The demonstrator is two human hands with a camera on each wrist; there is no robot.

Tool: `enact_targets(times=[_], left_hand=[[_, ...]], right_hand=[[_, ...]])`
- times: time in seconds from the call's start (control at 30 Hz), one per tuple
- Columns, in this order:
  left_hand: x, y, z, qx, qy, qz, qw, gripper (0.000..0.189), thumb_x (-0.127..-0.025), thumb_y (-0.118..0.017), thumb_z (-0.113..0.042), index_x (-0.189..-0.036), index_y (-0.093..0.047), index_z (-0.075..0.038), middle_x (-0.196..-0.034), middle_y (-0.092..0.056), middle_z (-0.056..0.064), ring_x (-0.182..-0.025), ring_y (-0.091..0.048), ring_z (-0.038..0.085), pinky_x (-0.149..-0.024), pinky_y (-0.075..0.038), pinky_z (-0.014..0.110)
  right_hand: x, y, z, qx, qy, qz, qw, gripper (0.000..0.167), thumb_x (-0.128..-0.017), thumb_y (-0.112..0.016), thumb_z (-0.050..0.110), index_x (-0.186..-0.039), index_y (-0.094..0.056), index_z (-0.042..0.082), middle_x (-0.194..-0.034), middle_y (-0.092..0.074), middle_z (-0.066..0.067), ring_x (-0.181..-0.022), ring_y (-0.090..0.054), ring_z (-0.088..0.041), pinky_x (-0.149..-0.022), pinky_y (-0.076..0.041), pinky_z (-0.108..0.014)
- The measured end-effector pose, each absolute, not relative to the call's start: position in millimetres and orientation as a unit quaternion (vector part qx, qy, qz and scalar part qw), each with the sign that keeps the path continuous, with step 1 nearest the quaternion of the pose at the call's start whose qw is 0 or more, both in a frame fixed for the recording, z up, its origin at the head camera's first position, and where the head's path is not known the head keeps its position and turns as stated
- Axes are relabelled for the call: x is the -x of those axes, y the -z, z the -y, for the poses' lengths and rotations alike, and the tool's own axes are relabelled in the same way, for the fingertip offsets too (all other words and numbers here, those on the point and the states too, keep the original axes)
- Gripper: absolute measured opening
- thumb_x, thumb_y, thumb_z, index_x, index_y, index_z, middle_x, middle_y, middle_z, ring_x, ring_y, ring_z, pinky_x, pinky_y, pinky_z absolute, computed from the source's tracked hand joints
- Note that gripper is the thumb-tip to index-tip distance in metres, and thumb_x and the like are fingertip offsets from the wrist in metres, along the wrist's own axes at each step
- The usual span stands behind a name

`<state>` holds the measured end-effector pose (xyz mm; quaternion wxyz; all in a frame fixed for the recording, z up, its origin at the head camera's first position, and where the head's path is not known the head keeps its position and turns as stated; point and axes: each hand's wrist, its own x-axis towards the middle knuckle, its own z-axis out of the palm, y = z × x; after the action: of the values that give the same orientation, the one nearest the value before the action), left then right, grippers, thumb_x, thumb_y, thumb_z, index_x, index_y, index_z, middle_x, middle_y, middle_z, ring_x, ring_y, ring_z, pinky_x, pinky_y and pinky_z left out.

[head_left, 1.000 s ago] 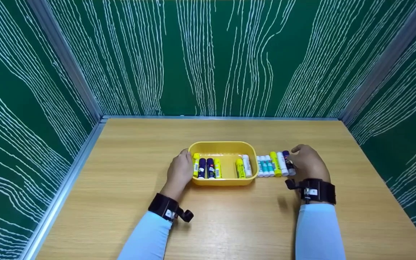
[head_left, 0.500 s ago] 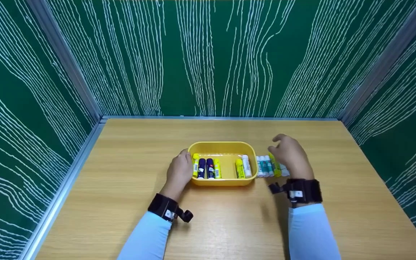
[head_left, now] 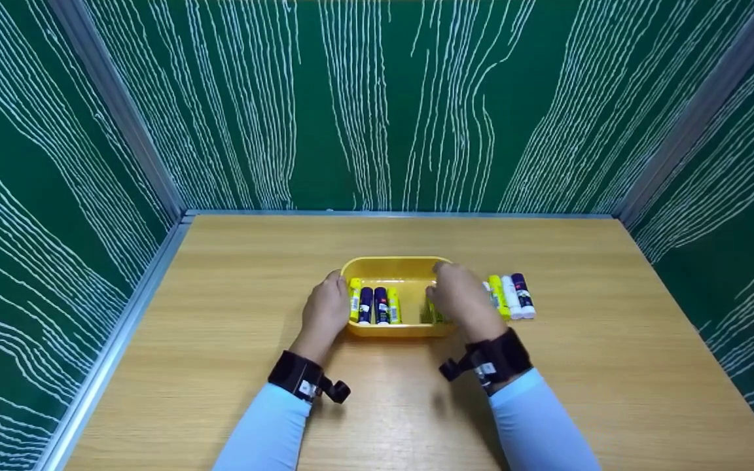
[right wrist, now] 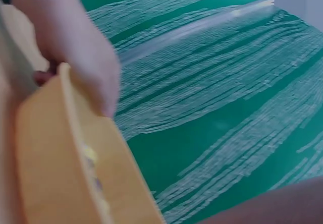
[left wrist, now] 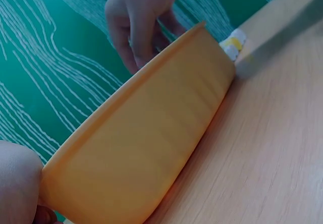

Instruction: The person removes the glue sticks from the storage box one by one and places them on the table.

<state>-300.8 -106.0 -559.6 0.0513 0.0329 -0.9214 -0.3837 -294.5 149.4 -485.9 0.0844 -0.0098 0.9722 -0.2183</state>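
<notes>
My left hand (head_left: 326, 313) grips the left end of a yellow plastic box (head_left: 396, 331), thumb and fingers on either side of its rim. Inside, at the left, lie yellow and dark purple glue sticks (head_left: 381, 305) side by side. My right hand (head_left: 465, 297) reaches over the box's right end, above a partly covered yellow glue stick (head_left: 435, 315). In the left wrist view its fingers (left wrist: 141, 37) hang loosely, their tips partly behind the rim, with nothing seen between them. The white glue stick there is hidden by this hand.
Right of the box, a row of glue sticks lies on the wooden table (head_left: 390, 405): a yellow one (head_left: 499, 296), a white one (head_left: 512, 296) and a dark purple one (head_left: 523, 296) show. The hand covers others. Green patterned walls (head_left: 351, 104) enclose the table.
My right hand has left the dark purple glue stick at the row's right end and moved left over the row to the box's right end. The left hand and box have stayed put.
</notes>
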Motion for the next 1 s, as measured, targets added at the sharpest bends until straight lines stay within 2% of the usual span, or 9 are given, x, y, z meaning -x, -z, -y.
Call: enact_targets(times=[0.07,0.17,0.27,0.4,0.57,0.73,1.0], left_hand=[[301,559,106,-0.034,0.384,0.921,0.050,0.050,-0.123,-0.038,-0.029,-0.155,-0.063,0.000,-0.149,-0.073,0.027,-0.137,-0.072,0.047,-0.115,-0.059,0.062],[300,559,106,-0.036,0.386,0.921,0.049,0.050,-0.124,-0.038,-0.029,-0.155,-0.063,0.000,-0.149,-0.073,0.026,-0.137,-0.072,0.046,-0.115,-0.059,0.061],[299,559,105,-0.034,0.383,0.922,0.052,0.049,-0.123,-0.038,-0.028,-0.153,-0.065,0.000,-0.144,-0.075,0.026,-0.133,-0.074,0.046,-0.110,-0.061,0.062],[299,558,105,-0.032,0.377,0.924,0.059,0.046,-0.123,-0.039,-0.026,-0.148,-0.068,-0.001,-0.136,-0.078,0.027,-0.126,-0.077,0.047,-0.102,-0.063,0.064],[299,558,105,-0.035,0.379,0.923,0.056,0.047,-0.123,-0.038,-0.028,-0.150,-0.067,-0.002,-0.138,-0.078,0.027,-0.127,-0.077,0.048,-0.104,-0.063,0.064],[298,557,105,-0.031,0.380,0.922,0.060,0.046,-0.123,-0.039,-0.027,-0.149,-0.068,-0.001,-0.137,-0.078,0.028,-0.126,-0.077,0.048,-0.103,-0.063,0.064],[299,558,105,-0.031,0.382,0.922,0.059,0.046,-0.123,-0.039,-0.027,-0.151,-0.067,-0.002,-0.140,-0.077,0.027,-0.128,-0.076,0.048,-0.105,-0.063,0.064]], right_hand=[[295,492,-144,0.016,0.203,-0.975,0.091,0.043,-0.112,-0.070,0.019,-0.152,-0.067,0.002,-0.133,-0.077,-0.022,-0.102,-0.072,-0.033,-0.090,-0.064,-0.044],[295,499,-139,0.021,0.193,-0.976,0.101,0.036,-0.112,-0.070,0.018,-0.144,-0.071,0.003,-0.111,-0.077,-0.016,-0.089,-0.071,-0.029,-0.073,-0.057,-0.036],[296,503,-138,0.025,0.189,-0.976,0.109,0.026,-0.109,-0.069,0.012,-0.133,-0.074,0.001,-0.100,-0.074,-0.014,-0.082,-0.069,-0.028,-0.065,-0.051,-0.033],[296,505,-136,0.024,0.189,-0.974,0.120,0.019,-0.105,-0.072,0.006,-0.123,-0.075,0.000,-0.097,-0.074,-0.015,-0.082,-0.068,-0.028,-0.066,-0.050,-0.032],[297,508,-134,0.012,0.200,-0.971,0.127,0.025,-0.099,-0.082,0.007,-0.122,-0.077,-0.001,-0.096,-0.075,-0.014,-0.080,-0.069,-0.027,-0.065,-0.051,-0.031],[298,512,-134,0.027,0.197,-0.974,0.113,0.021,-0.096,-0.082,0.007,-0.116,-0.077,0.000,-0.092,-0.072,-0.013,-0.077,-0.066,-0.026,-0.063,-0.048,-0.032],[298,517,-132,0.046,0.199,-0.973,0.108,0.027,-0.098,-0.081,0.009,-0.122,-0.077,0.000,-0.095,-0.073,-0.012,-0.078,-0.067,-0.025,-0.066,-0.050,-0.032]])
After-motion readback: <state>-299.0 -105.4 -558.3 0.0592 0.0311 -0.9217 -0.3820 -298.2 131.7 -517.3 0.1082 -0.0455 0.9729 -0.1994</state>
